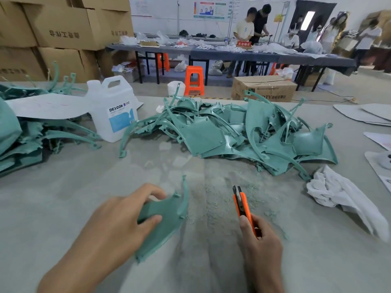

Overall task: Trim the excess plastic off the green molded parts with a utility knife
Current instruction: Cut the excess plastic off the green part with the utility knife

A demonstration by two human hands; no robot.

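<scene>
My left hand (pixel 122 216) grips a green molded part (pixel 167 216) low on the grey table, fingers curled over its far edge and thumb on its face. A thin curved strip rises from the part's right side. To the right, my right hand (pixel 261 240) holds an orange utility knife (pixel 243 205) with its blade end pointing away from me, a short gap from the part. A big pile of green molded parts (pixel 243 134) lies across the middle of the table. A second green pile (pixel 31 132) sits at the left edge.
A white jug (pixel 112 108) stands left of the main pile, beside a grey sheet (pixel 46 106). A white rag (pixel 342 195) lies at right, with grey sheets (pixel 364 113) beyond. Green shavings (pixel 211 187) dust the table. Cardboard boxes, orange stools and several people at a long bench are behind.
</scene>
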